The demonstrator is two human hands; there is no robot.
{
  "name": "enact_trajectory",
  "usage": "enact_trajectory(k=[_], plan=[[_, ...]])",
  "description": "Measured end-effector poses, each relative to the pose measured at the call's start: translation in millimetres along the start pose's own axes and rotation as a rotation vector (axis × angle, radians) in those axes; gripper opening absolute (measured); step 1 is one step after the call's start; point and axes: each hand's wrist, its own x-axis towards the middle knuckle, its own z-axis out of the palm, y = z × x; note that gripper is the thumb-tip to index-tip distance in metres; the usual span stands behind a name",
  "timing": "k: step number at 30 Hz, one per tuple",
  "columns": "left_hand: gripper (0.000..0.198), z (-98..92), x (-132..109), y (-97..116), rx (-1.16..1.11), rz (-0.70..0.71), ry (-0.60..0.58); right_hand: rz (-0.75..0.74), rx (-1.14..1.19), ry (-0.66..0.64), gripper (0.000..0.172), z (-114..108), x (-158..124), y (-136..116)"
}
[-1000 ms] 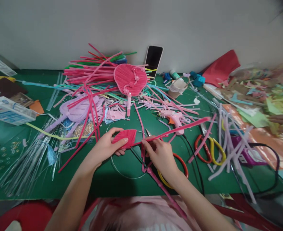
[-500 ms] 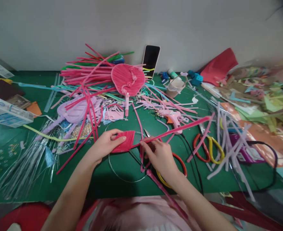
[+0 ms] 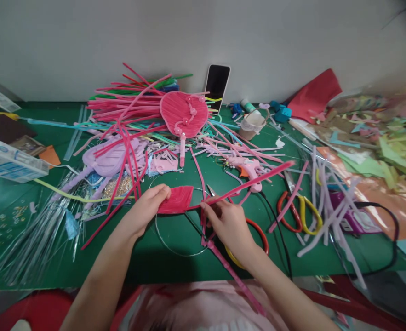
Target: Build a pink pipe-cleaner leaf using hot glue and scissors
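Observation:
My left hand (image 3: 144,211) is closed on a flat, ribbed pink panel of pipe cleaners (image 3: 177,199), held just above the green table. A thin wire ring (image 3: 175,248) lies under it. My right hand (image 3: 225,223) pinches a long pink pipe cleaner (image 3: 254,181) that runs from the panel's right edge up to the right. A pink stick (image 3: 233,273) lies diagonally beneath my right wrist.
A finished pink heart fan (image 3: 185,112) rests on a heap of pink pipe cleaners (image 3: 127,103). A lilac fan (image 3: 111,158), pink glue gun (image 3: 249,168), phone (image 3: 217,86), paper cup (image 3: 253,125), scissors (image 3: 297,209) and lilac pipe cleaners (image 3: 327,202) surround my hands. White boxes (image 3: 11,163) sit left.
The pink panel has tilted and moved slightly up to the right in my left hand. The long pipe cleaner's far end has swung a little to the left.

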Motion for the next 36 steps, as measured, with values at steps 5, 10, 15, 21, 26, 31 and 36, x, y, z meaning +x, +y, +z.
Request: enact_trajectory(k=[5, 10, 15, 21, 26, 31, 36], plan=[[0.045, 1.5, 1.4, 2.8, 0.041, 0.007, -0.001, -0.016, -0.021, 0.010, 0.023, 0.0, 0.8, -0.3], [0.033, 1.6, 2.4, 3.2, -0.021, -0.061, -0.057, -0.035, -0.055, 0.019, 0.024, -1.6, 0.6, -0.8], [0.054, 3.4, 4.5, 1.2, 0.021, -0.064, -0.107, -0.035, -0.091, 0.018, 0.025, -3.1, 0.4, -1.3], [0.056, 3.0, 4.2, 0.7, 0.048, -0.030, -0.128, -0.031, -0.119, 0.018, 0.024, -4.0, -0.4, -0.7], [0.048, -1.4, 2.3, 1.5, -0.045, -0.050, -0.204, -0.017, -0.128, 0.013, 0.023, -4.0, -0.5, -0.4], [0.061, 0.2, 2.9, -0.1, 0.064, -0.048, -0.170, -0.009, -0.127, -0.004, 0.024, -5.4, -0.3, -2.6], [0.062, 6.7, 3.0, 3.5, 0.121, -0.057, -0.172, 0.014, -0.107, -0.040, 0.025, -9.2, 1.2, -5.4]])
